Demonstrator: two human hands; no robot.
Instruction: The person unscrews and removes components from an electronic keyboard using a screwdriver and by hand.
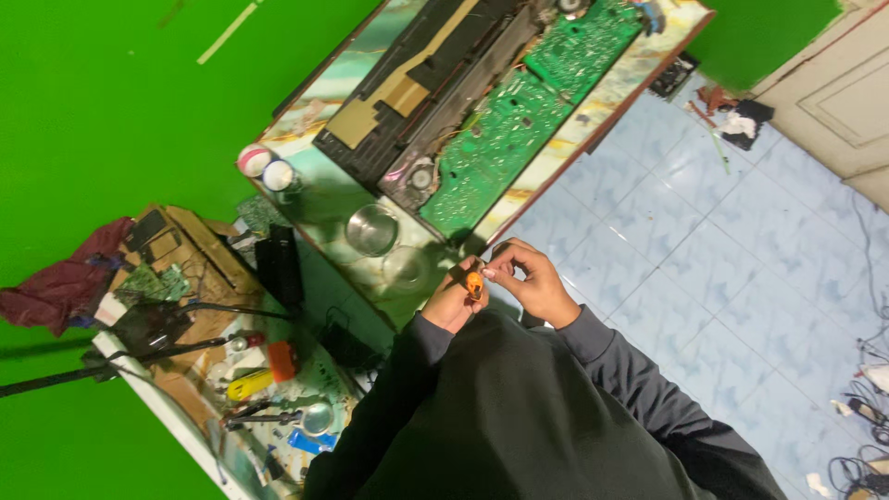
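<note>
Head view: a marble-patterned table (593, 116) carries an opened device with green circuit boards (519, 120), a small metal bowl (371, 229) sitting nearer its edge. Just off that edge, the left hand (451, 298) and right hand (532, 282) meet, fingers pinched closed around a small orange object (474, 283) held between them.

small orange object (474, 282): mostly hidden by fingers | green circuit board (519, 120): top cut off
</note>
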